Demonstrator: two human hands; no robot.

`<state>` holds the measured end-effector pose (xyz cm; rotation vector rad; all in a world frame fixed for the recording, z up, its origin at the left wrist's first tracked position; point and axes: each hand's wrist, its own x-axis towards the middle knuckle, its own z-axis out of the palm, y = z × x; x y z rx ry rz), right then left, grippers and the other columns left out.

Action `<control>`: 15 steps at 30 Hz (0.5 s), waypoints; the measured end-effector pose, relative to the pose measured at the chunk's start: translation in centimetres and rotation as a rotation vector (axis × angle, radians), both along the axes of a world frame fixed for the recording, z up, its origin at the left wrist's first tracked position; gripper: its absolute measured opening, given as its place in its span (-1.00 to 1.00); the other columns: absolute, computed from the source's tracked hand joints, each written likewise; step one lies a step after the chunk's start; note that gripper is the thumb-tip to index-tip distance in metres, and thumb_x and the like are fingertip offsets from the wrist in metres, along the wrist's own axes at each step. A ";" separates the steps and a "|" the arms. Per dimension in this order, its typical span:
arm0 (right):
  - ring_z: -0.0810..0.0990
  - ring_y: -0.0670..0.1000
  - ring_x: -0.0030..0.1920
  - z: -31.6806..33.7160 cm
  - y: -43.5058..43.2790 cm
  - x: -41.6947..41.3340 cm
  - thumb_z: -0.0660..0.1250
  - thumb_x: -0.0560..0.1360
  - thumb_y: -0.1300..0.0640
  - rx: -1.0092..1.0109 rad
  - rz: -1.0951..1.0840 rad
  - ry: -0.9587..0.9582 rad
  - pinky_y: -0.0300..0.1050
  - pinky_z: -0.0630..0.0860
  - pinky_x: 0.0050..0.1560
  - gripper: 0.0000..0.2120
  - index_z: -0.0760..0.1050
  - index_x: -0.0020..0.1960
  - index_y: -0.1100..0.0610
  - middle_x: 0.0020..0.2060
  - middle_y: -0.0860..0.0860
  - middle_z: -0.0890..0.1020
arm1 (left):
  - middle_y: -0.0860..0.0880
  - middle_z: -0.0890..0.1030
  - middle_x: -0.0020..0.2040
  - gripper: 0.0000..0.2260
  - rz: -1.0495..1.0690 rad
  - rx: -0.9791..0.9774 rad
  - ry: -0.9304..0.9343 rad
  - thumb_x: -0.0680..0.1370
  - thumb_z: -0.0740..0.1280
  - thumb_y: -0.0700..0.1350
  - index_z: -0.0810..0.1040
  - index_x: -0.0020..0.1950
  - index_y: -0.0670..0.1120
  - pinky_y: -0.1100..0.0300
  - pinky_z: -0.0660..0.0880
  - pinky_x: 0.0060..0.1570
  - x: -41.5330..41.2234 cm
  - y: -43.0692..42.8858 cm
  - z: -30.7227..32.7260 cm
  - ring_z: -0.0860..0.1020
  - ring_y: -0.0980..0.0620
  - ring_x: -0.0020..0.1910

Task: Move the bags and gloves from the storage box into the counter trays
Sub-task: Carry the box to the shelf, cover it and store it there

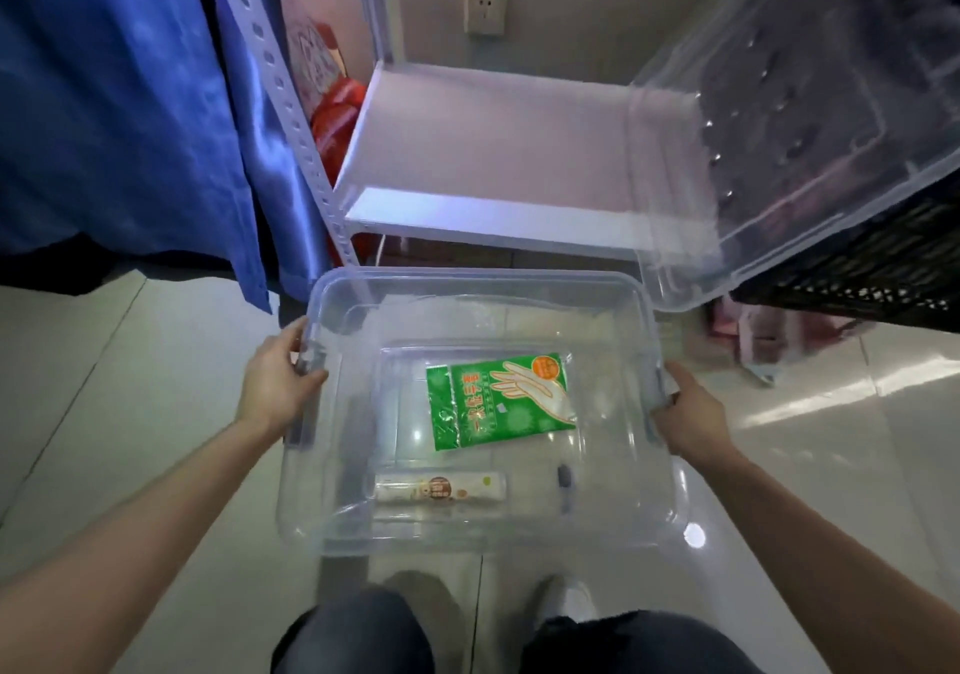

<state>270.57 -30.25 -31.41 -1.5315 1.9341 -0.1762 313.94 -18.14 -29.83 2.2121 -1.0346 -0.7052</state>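
I hold the clear storage box (467,275) above the floor (130,387), in front of a white shelf (493,154); my left hand (278,380) is clamped on its left rim, fingers curled over the edge; my right hand (691,416) grips the right rim likewise. Contents: one green glove packet (501,400) lying flat near the middle of the base; one roll of bags (440,488) at the near wall, apart from the packet. A second clear box (779,128) sits tilted at upper right.
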 end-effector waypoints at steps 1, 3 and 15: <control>0.59 0.17 -0.21 -1.1 -0.1 -0.3 0.24 0.36 0.33 -0.001 -0.012 -0.012 0.01 0.59 -0.18 -0.33 0.28 0.44 -0.02 -0.17 0.12 0.61 | -0.14 0.58 0.14 -0.44 -0.014 -0.017 -0.002 0.43 0.44 -0.30 0.40 0.39 -0.05 -0.13 0.55 0.10 -0.1 -0.4 -1.0 0.59 -0.13 -0.01; 0.58 0.18 -0.21 -3.0 -0.2 -0.6 0.24 0.38 0.31 -0.025 -0.027 -0.025 0.01 0.59 -0.18 -0.35 0.29 0.43 -0.01 -0.18 0.11 0.60 | -0.15 0.58 0.17 -0.45 -0.030 -0.034 -0.006 0.44 0.42 -0.30 0.41 0.40 -0.08 -0.08 0.54 0.12 -0.3 -1.2 -2.8 0.59 -0.12 -0.01; 0.56 0.12 0.02 0.7 -0.4 -2.1 0.40 0.48 0.11 -0.269 -0.086 -0.161 -0.07 0.47 0.03 -0.37 0.23 0.48 0.05 0.19 0.13 0.55 | -0.24 0.52 0.30 -0.35 -0.212 0.213 -0.167 0.45 0.45 -0.16 0.27 0.49 -0.03 -0.14 0.47 0.17 -0.6 -4.8 -1.1 0.52 -0.27 0.18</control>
